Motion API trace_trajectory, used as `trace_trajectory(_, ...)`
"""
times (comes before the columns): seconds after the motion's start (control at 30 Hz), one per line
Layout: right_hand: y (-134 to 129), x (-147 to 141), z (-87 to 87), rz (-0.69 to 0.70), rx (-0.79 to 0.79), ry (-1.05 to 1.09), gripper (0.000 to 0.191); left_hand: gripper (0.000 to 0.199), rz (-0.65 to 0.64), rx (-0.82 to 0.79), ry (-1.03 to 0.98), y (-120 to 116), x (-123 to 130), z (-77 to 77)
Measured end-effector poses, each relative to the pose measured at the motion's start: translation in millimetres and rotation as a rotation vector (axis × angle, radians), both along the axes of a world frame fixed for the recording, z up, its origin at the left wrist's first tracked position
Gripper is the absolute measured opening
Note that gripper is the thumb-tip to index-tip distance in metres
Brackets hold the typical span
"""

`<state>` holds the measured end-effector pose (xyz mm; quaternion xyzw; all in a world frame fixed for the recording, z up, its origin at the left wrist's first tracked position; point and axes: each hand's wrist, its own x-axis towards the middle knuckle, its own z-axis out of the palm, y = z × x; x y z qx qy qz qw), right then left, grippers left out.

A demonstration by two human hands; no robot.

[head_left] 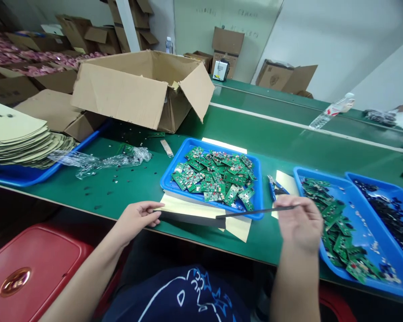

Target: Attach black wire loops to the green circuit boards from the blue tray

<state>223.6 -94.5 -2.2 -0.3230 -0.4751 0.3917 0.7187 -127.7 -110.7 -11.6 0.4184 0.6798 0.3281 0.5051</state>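
Navy printed shirt (188, 299) sits nearest, below the tabletop (130, 185). Above it, a narrow black strip (255, 211) runs from the right end of a black sheet (195, 219) to the right hand (300, 219), which pinches the strip's far end. The left hand (141, 218) grips the sheet's left end between thumb and fingers. Both pieces look light and thin; the strip seems bendy and easily twisted, so best held by its tip, the sheet by its edge. Just beyond stands a blue tray (259, 188) of green circuit boards (216, 174).
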Motion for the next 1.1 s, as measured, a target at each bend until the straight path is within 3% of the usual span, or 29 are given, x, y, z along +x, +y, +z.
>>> trace_trajectory(0.13,11,35,30.9,0.056,0.024,0.323,0.014,0.038,-0.059,-0.002,0.096,1,-6,2.8)
trace_trajectory(0.23,27,35,44.6,0.132,0.085,0.467,0.017,0.039,-0.180,0.078,0.275,4,0,-1.3)
trace_trajectory(0.47,66,-8,43.3,0.371,-0.020,0.151,0.016,0.031,-0.447,0.651,1.140,-1,17,-16.6)
trace_trajectory(0.6,72,-13,30.0,0.421,0.032,-0.004,0.014,0.026,-0.544,0.805,1.274,2,18,-7.8)
trace_trajectory(0.7,73,-13,16.1,0.297,0.102,-0.184,0.011,0.023,-0.602,0.870,1.186,27,24,8.8)
trace_trajectory(0.83,72,-24,0.0,-0.243,0.281,-0.629,0.011,0.026,-0.727,0.950,1.062,94,49,24.8)
trace_trajectory(0.9,72,-31,-4.7,-0.404,0.405,-0.806,0.015,0.030,-0.840,0.929,1.002,128,63,25.4)
trace_trajectory(1.0,70,-39,-7.8,-0.394,0.488,-0.887,0.022,0.027,-0.994,0.791,0.922,166,75,21.4)
trace_trajectory(1.1,68,-42,-8.1,-0.325,0.412,-0.821,0.027,0.023,-0.987,0.774,0.909,179,72,21.4)
